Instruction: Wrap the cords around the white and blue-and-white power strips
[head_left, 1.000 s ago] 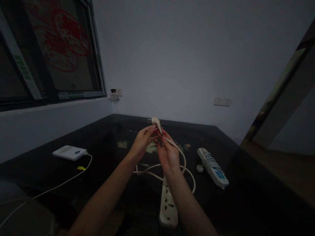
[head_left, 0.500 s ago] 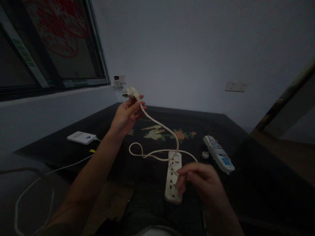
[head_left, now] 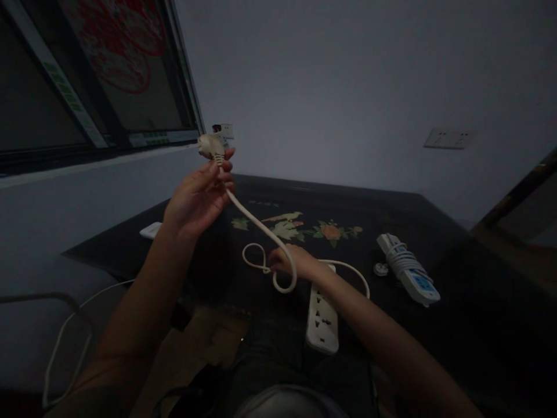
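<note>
My left hand (head_left: 198, 197) is raised above the table's left side, its fingers closed round the cord just below a cream angled plug (head_left: 211, 146). From there the white power cord (head_left: 256, 222) hangs down in a curve and loops over the tabletop. My right hand (head_left: 292, 260) is low at the middle, fingers bent in on the cord beside its small loop; the fingertips are partly hidden. Under my right forearm lies a white power strip (head_left: 322, 325), its upper part covered by the arm.
A second power strip (head_left: 409, 270), wrapped in its own cord, lies on the right beside its plug (head_left: 380, 269). A white device (head_left: 150, 230) is partly behind my left arm. Wall sockets (head_left: 448, 138) are on the back wall. The dark table (head_left: 369, 203) has a bird-and-flower picture.
My right hand has moved left from beside the power strip to the cord's loop. My left hand has brought the plug a little left and up. The view has shifted slightly.
</note>
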Motion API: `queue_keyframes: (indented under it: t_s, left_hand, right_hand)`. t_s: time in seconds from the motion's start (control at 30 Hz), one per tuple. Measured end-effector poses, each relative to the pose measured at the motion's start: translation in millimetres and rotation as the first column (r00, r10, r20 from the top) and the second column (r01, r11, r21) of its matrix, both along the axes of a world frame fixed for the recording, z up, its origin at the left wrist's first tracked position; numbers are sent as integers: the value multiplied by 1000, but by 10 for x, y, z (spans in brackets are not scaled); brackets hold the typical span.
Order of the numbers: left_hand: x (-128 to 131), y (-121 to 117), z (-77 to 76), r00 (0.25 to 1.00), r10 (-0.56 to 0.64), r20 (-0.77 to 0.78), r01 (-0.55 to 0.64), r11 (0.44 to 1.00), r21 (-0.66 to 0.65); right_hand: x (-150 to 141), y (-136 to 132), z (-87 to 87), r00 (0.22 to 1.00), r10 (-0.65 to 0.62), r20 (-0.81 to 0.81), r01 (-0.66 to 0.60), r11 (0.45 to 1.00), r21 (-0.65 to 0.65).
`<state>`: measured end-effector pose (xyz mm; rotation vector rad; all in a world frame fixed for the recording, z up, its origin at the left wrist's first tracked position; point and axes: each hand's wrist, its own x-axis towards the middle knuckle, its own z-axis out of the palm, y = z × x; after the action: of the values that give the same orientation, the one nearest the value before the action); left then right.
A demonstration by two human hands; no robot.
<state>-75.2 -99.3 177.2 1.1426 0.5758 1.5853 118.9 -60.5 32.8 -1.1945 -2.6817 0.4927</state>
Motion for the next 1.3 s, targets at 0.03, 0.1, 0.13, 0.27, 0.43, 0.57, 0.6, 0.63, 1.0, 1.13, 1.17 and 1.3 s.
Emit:
queue_keyframes:
  t_s: [0.03, 0.1, 0.13, 0.27, 0.43, 0.57, 0.6, 0.63, 1.0, 1.13, 1.17, 1.3]
  left_hand:
    - [-8, -18, -2, 1000, -16, 12, 16, 1000, -18]
    - [-42, -46, 1, 999, -37, 33, 39, 998, -41]
    - [-71, -53, 2, 998, -43, 42, 45, 998, -48]
    - [-278, 19, -65, 999, 41, 8, -41, 999, -16]
    - [-600, 367, -488, 936, 263, -233, -260, 965, 45]
    - [-656, 671, -1044, 889, 161, -428, -288, 925, -250]
    - [-634, 726, -1179, 887, 94, -451, -260, 911, -322]
    - [-602, 771, -1301, 893, 15, -449, -213, 895, -393]
    - [-371, 999, -1901, 835, -424, -349, 49, 691, -721]
    - [-299, 1023, -1940, 803, -393, -449, -38, 717, -696]
    - [-275, 1019, -1933, 798, -387, -462, -48, 723, -689]
    - [-155, 989, -1861, 758, -356, -546, -96, 768, -633]
  right_hand:
    - [-29, 29, -20, 1000, 28, -3, -29, 999, -26]
    - [-33, 92, -43, 996, 75, -39, -77, 995, -64]
    - [-10, 128, -41, 996, 74, -53, -78, 994, -70]
    - [216, 311, 76, 983, -68, -171, 63, 997, -33]
    - [675, 529, 318, 794, -374, -480, 465, 881, 83]
    - [970, 521, 452, 585, -354, -730, 587, 806, 80]
    - [1014, 489, 477, 548, -332, -768, 590, 804, 74]
    - [1047, 450, 498, 522, -310, -795, 586, 807, 69]
    - [995, 3, 640, 324, -155, -933, 490, 871, 26]
    - [918, -110, 614, 316, -135, -939, 451, 892, 24]
    - [903, -127, 599, 315, -132, -940, 444, 896, 23]
    - [863, -172, 546, 308, -124, -943, 414, 910, 16]
